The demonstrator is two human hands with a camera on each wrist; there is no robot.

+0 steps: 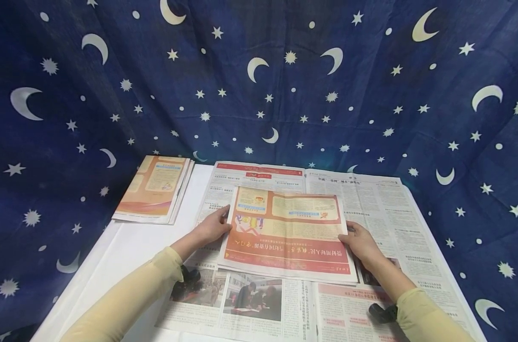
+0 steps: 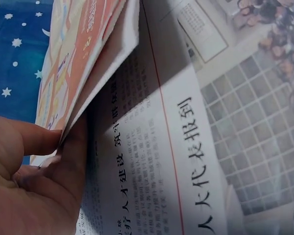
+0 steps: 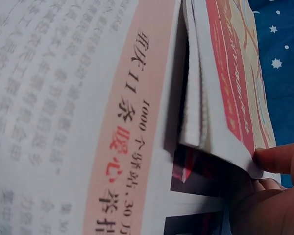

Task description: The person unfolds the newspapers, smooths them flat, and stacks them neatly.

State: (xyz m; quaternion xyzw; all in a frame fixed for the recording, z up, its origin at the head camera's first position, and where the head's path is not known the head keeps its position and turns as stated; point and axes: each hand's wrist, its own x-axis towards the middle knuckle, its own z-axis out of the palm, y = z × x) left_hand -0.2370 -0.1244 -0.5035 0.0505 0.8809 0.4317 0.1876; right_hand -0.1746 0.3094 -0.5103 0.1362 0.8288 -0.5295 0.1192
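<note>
A folded newspaper (image 1: 288, 237) with an orange and red page up is held just above an opened-out newspaper (image 1: 412, 228). My left hand (image 1: 213, 226) pinches its left edge; in the left wrist view the thumb of the left hand (image 2: 34, 166) lies on top and the fingers are underneath. On the opposite edge, my right hand (image 1: 361, 242) grips the same folded newspaper, thumb above. The right wrist view shows the right hand (image 3: 272, 191) at the folded newspaper's layered edge (image 3: 196, 98), raised over the printed sheet below.
Several folded newspapers lie in a stack (image 1: 154, 190) at the table's left back. The white table (image 1: 109, 256) shows to the left of the spread sheets. A dark blue cloth (image 1: 259, 95) with moons and stars hangs behind and at both sides.
</note>
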